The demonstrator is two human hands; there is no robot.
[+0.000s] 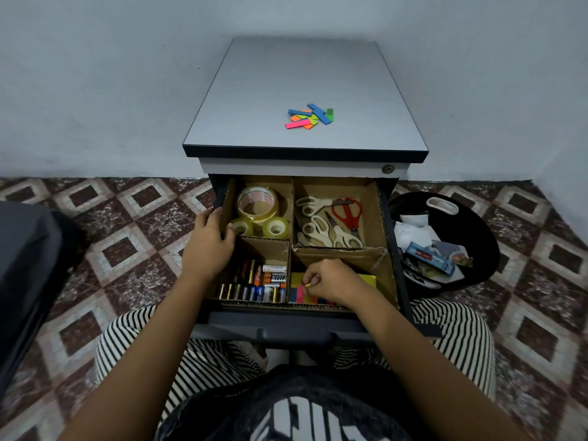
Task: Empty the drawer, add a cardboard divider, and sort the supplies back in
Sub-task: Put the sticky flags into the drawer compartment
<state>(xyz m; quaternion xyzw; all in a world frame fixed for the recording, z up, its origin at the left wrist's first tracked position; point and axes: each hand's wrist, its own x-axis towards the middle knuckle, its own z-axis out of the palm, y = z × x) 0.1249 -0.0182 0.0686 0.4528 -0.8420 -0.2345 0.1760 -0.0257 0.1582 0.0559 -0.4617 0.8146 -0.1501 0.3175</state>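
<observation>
**Drawer (394,249) standing open under both hands**

My left hand (206,246) is gripping its left wall, beside the tape rolls (257,208). My right hand (334,281) is pinching a yellow sticky tab (307,284) just short of the cardboard divider (337,254), with batteries (261,281) lying between my hands.

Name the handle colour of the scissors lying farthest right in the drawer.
Red scissors, clear in the head view.

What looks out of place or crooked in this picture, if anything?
A loose heap of coloured tabs lies on the cabinet top, outside the drawer, while others sit sorted in its front right compartment. The cardboard wall behind that compartment also looks bent and slanted, not straight.
</observation>
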